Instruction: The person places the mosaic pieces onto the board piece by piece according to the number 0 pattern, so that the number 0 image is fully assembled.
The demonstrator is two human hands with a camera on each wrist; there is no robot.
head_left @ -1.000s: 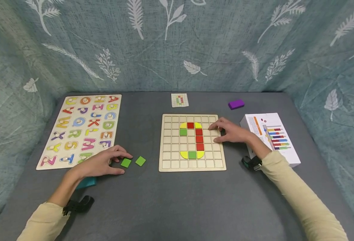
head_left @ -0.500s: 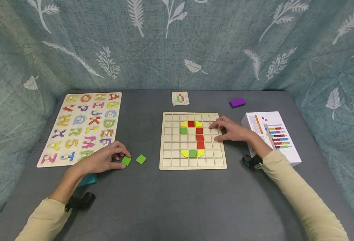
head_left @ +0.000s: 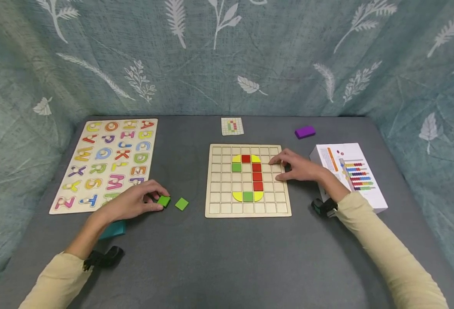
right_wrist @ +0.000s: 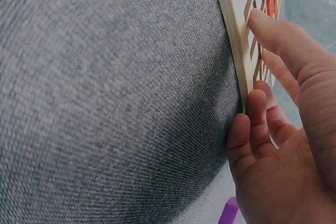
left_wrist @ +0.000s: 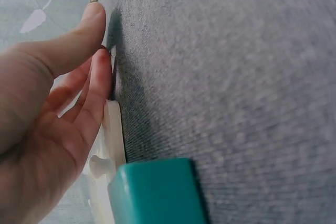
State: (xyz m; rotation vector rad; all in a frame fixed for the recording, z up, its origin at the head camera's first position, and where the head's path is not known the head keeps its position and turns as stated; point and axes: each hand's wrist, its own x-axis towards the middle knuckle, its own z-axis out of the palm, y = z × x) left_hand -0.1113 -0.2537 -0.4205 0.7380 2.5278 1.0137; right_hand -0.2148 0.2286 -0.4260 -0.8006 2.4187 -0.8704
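We pinch one flat green square tile (head_left: 164, 201) between the thumb and fingertips of our left hand (head_left: 132, 204), just right of the alphabet board (head_left: 107, 163), with a second green tile (head_left: 181, 204) lying loose at its 3 o'clock on the grey felt table (head_left: 219, 257). Our right hand (head_left: 298, 167) rests with relaxed fingers, holding nothing, on the 3 o'clock edge of the wooden grid board (head_left: 248, 180). That board holds three red, two green and four yellow pieces, with open felt at 6 o'clock.

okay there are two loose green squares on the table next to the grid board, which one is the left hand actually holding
The green square nearer the alphabet puzzle: the left hand pinches it. The other green square, closer to the grid board, lies untouched.
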